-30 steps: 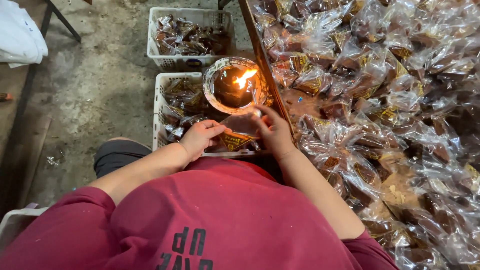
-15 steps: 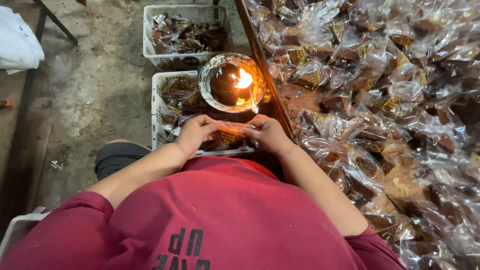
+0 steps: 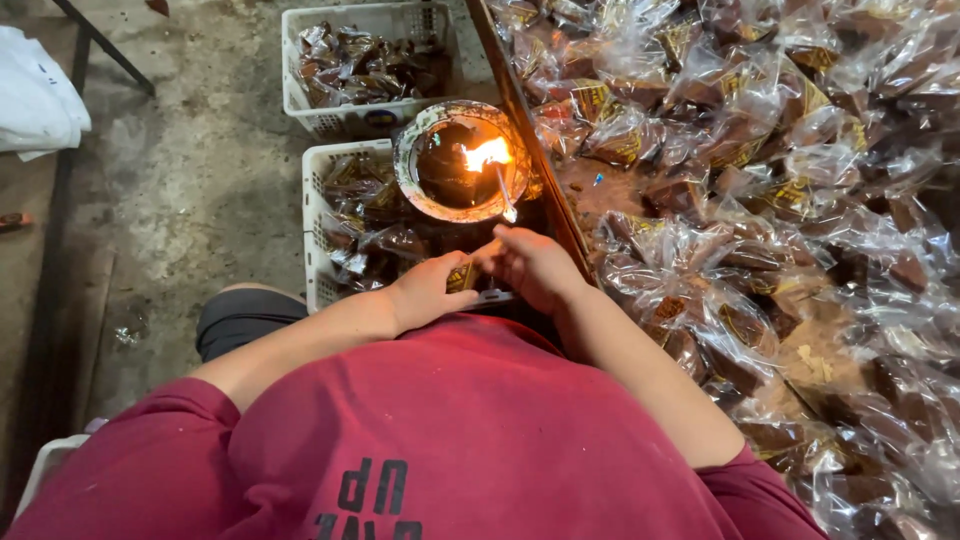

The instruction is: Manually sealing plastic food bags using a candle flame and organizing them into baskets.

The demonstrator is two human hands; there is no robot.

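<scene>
Both hands (image 3: 480,285) pinch a light, crinkly plastic packet (image 3: 462,277) by its edges near the flame (image 3: 487,153).

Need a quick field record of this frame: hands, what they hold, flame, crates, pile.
left hand: grips a small clear packet
right hand: pinches the same packet, its edge toward the flame
lamp bowl: round, lit, flame near its right rim
near crate: white, holds wrapped packets, under the bowl
far crate: white, also filled
packet pile: covers the surface on the right
</scene>
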